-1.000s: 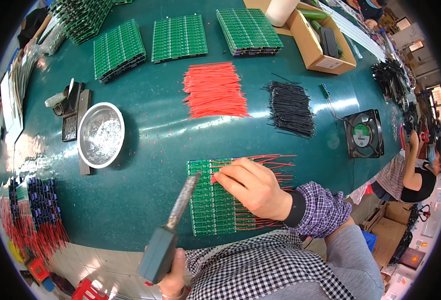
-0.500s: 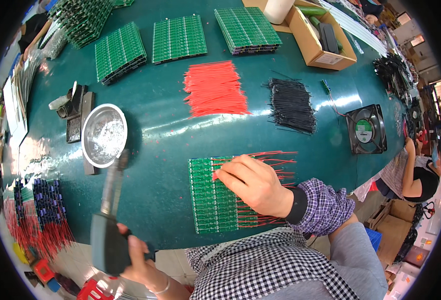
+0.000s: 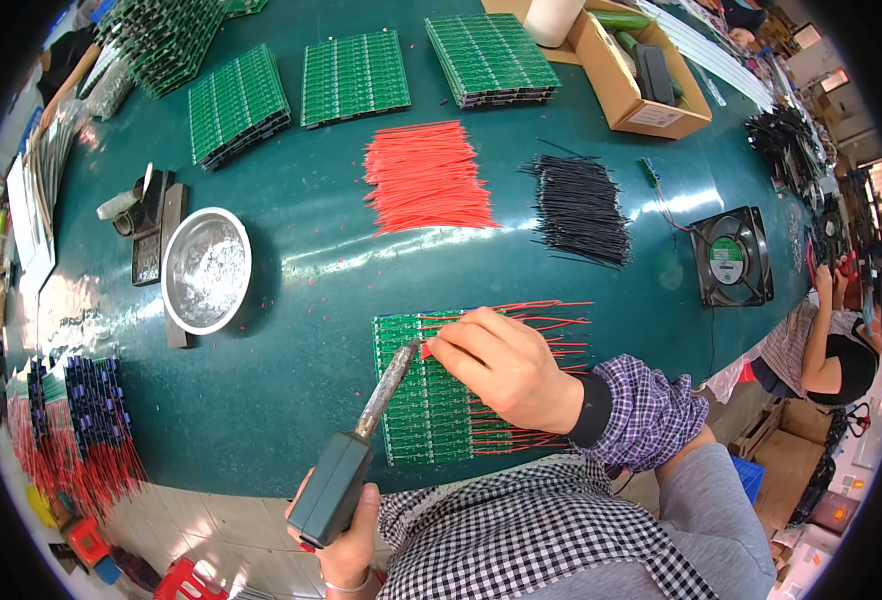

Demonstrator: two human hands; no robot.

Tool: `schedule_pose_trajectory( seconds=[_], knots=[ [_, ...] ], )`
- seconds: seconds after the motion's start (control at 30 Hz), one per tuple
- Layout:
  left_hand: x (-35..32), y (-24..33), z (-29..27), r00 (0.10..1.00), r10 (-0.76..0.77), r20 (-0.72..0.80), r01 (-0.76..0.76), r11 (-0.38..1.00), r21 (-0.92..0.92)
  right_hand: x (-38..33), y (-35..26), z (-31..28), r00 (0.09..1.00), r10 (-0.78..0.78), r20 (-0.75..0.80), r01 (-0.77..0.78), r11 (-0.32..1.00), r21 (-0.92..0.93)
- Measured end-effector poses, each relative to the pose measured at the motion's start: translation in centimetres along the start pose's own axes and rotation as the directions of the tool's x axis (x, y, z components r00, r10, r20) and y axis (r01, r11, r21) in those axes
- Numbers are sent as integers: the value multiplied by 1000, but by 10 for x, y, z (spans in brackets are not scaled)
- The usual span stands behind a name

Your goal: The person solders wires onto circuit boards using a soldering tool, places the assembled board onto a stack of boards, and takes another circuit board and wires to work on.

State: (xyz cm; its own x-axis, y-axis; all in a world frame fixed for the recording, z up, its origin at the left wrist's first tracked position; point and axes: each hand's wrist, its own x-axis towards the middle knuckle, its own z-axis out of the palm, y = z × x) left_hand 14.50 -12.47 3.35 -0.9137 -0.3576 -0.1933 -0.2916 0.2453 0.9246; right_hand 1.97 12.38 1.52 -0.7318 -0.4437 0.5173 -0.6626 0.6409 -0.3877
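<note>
My left hand [image 3: 353,545] is wrapped round the dark green handle of a soldering iron [image 3: 335,488]. The iron slants up to the right, and its tip is close beside the fingertips of my right hand [image 3: 511,368], over a green circuit board panel [image 3: 411,420]. Those fingers are pinched together on a red wire [image 3: 425,351], of which only a short end shows; whether the iron touches it I cannot tell. Several other red wires [image 3: 546,436] lie across the panel and stick out past its right side, partly hidden under my right hand.
Beyond the panel lie a pile of red wires [image 3: 426,180] and a pile of black wires [image 3: 581,210]. A metal bowl [image 3: 208,270] stands left, a fan [image 3: 729,258] right. Stacked green boards [image 3: 356,78] and a cardboard box [image 3: 611,90] sit at the back. Another person [image 3: 826,345] is at far right.
My left hand has swung the soldering iron from beside the metal bowl rightward to the panel, its tip now at my right fingertips. My right hand has stayed in place.
</note>
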Motion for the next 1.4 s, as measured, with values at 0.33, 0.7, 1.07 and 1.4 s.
schedule_pose_trajectory(
  seconds=[0.33,0.7,1.07,1.4],
  knots=[
    [1,1,5,1000,0,12,0,1000,4,0,2,4,999,-25,-36,24,999,-32],
    [33,22,-26,656,703,-275,-741,669,-59,-1,0,4,999,-25,-34,24,999,-38],
    [39,28,8,877,318,-359,-371,925,-85,1,-2,3,1000,-5,3,5,999,-46],
    [-15,0,7,991,70,-113,-84,989,-121,2,-4,-5,999,-26,-20,26,1000,-14]
  ],
)
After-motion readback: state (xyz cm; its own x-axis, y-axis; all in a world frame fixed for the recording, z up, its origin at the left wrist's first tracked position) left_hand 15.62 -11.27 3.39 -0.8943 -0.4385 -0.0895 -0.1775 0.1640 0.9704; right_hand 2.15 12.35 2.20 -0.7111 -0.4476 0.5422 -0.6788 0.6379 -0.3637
